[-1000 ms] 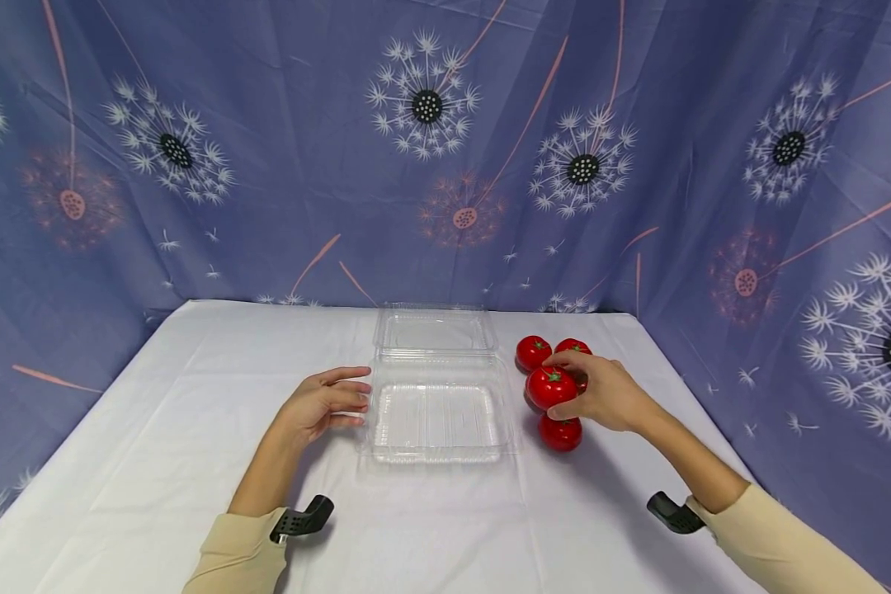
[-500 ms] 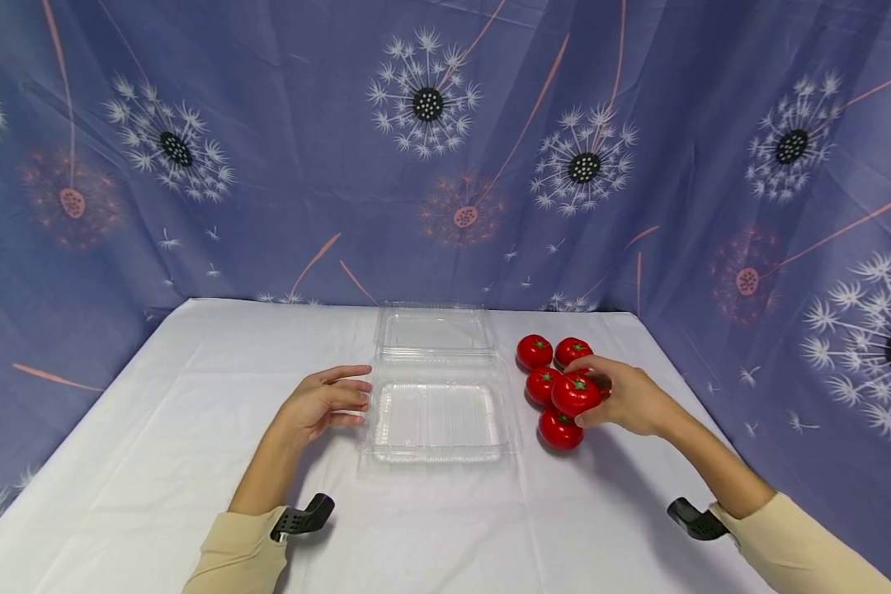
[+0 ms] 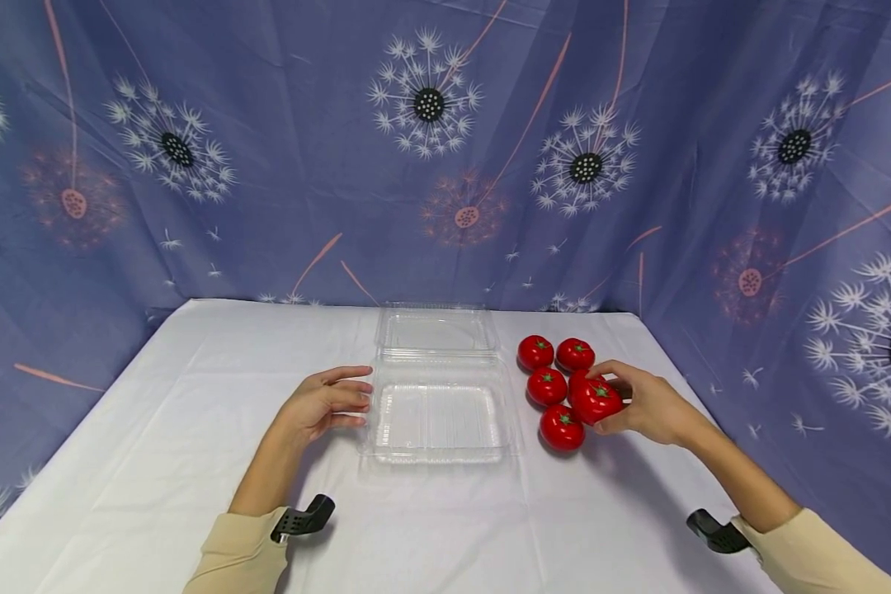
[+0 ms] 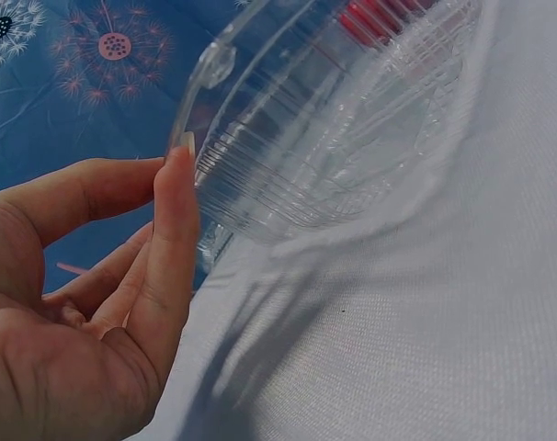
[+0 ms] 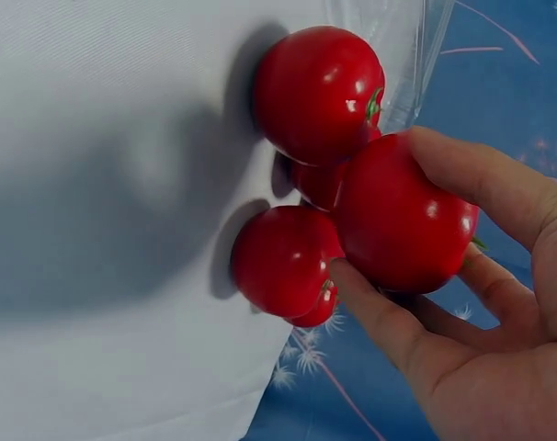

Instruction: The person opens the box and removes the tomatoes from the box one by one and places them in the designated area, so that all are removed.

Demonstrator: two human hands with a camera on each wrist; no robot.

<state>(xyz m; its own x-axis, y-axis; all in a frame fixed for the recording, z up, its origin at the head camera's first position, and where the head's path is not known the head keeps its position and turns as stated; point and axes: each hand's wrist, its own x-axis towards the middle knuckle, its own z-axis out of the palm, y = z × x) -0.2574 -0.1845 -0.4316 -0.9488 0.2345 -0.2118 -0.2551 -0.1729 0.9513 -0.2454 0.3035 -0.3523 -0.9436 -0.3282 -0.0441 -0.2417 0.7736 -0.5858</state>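
Note:
A clear plastic clamshell container [image 3: 438,450] lies open mid-table, its lid [image 3: 434,330] folded back. My left hand [image 3: 356,398] rests beside its left rim with straight fingers; in the left wrist view a fingertip [image 4: 179,156] touches the container's wall [image 4: 260,184]. My right hand [image 3: 605,398] grips a red tomato [image 3: 596,400] just right of several other tomatoes [image 3: 547,385] lying on the cloth. The right wrist view shows the held tomato [image 5: 398,220] between thumb and fingers [image 5: 462,175], close to two resting tomatoes [image 5: 317,92].
The table [image 3: 156,462] has a white cloth over it. A blue dandelion-print curtain [image 3: 267,165] hangs behind and along both sides. The tomato cluster sits right of the container, near the table's right edge [image 3: 683,388].
My right hand has carried the tomato to the right, away from the container's side, uncovering a tomato that lay behind it. The left hand and the container have stayed still.

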